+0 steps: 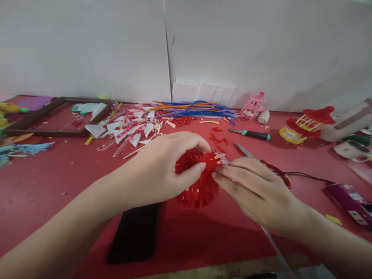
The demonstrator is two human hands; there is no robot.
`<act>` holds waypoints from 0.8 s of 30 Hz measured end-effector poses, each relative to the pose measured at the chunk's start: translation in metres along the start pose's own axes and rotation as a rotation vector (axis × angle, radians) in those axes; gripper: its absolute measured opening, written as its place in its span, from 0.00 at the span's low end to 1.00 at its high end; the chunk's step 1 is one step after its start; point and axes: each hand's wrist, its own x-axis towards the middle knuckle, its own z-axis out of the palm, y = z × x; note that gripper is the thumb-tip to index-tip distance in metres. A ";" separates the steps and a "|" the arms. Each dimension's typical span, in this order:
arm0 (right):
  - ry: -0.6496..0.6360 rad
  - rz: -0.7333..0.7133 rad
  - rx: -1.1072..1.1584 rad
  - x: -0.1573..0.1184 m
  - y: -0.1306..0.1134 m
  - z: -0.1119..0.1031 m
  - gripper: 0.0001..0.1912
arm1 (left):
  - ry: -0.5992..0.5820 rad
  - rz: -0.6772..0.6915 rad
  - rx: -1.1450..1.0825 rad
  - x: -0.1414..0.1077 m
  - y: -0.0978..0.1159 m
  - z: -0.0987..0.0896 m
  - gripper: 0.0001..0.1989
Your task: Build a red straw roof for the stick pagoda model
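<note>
Above the red table, a red fuzzy craft piece made of short pipe-cleaner lengths is held tilted between both hands. My left hand curls around its upper left part, thumb and forefinger pressing on a red tier. At its right side, my right hand has its fingertips closed on the edge, close to a pale pink bit. What exactly those fingertips pinch is partly hidden. Just behind the piece lie cut red pipe-cleaner bits. Scissors with red handles rest partly behind my right hand.
A black phone lies by my left forearm. Farther back are a craft knife, pipe cleaners, scraps and a dark frame. Small pink and red pagoda models stand right, near a purple power strip.
</note>
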 end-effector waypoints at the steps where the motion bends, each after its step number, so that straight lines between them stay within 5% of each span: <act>1: -0.003 0.012 0.012 0.000 0.000 -0.001 0.08 | -0.002 0.002 -0.003 0.000 0.000 0.000 0.09; 9: -0.032 0.165 0.269 -0.007 0.008 -0.006 0.10 | 0.018 -0.039 0.015 0.000 0.001 0.000 0.09; 24: -0.023 0.047 0.124 -0.003 -0.005 -0.009 0.06 | -0.014 -0.034 -0.036 -0.001 -0.002 0.000 0.10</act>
